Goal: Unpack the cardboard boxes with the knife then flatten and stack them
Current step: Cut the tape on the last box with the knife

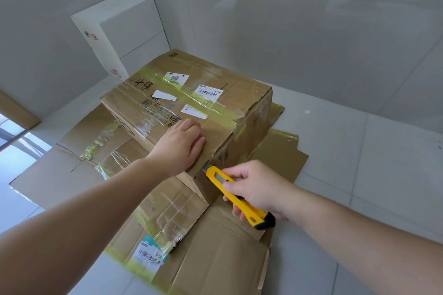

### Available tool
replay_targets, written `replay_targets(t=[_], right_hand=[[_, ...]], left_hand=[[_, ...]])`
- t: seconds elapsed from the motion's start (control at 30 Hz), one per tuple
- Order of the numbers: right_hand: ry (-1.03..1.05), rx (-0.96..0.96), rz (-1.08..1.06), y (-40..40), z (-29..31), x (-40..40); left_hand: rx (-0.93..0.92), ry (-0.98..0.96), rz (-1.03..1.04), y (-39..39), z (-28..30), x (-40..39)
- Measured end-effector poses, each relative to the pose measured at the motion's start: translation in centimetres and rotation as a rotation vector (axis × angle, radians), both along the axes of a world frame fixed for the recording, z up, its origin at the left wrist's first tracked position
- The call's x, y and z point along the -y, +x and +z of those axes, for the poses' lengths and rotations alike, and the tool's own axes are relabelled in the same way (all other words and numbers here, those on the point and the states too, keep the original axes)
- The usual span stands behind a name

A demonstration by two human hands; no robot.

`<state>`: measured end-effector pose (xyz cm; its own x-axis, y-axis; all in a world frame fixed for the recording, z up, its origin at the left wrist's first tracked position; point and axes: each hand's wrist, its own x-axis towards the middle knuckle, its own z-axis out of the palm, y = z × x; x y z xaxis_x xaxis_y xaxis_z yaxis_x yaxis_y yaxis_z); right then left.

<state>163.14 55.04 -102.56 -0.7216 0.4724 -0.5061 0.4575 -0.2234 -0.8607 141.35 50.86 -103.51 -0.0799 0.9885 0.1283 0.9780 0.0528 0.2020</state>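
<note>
A: Cardboard inventory, largest item first?

B: Flattened cardboard sheets [211, 246] lie spread over the white tiled floor [359, 151], overlapping one another, with yellow-green tape and clear tape still on them. One sheet near the bottom edge of the view carries a barcode label [149, 255].

A: Position of the sealed unit?

B: One closed cardboard box [191, 103] sits on top of the flattened sheets, near the middle of the view. Its top is crossed by a yellow-green tape strip [215, 108] and bears several white shipping labels and handwritten marks. Stacked white boxes [119, 31] stand behind it in the corner, against the wall.

A: Left hand?

B: Left hand [178, 145] rests palm-down on the near top edge of the closed box, fingers spread flat on the cardboard. Its grip is apart; it clamps nothing.

A: Right hand?

B: Right hand [255, 189] has its grip clamped around a yellow utility knife [236, 196] with a black end cap. The thumb lies along the knife body.

A: Blade location?

B: The blade tip meets the box's near corner, just below the left hand, at the top edge seam.
</note>
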Motion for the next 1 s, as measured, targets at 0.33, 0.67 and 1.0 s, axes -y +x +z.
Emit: replay_targets(t=[0.33, 0.67, 1.0], right_hand=[[0.015, 0.081, 0.098, 2.0, 1.3, -0.8], [0.317, 0.176, -0.313, 6.3, 1.5, -6.2], [0.471, 0.084, -0.300, 6.4, 2.6, -6.2]], left_hand=[[-0.068, 0.071, 0.011, 0.0, -0.4, 0.0], [-0.154, -0.159, -0.035, 2.8, 0.8, -2.0], [-0.265, -0.405, -0.104, 4.1, 1.8, -3.3]])
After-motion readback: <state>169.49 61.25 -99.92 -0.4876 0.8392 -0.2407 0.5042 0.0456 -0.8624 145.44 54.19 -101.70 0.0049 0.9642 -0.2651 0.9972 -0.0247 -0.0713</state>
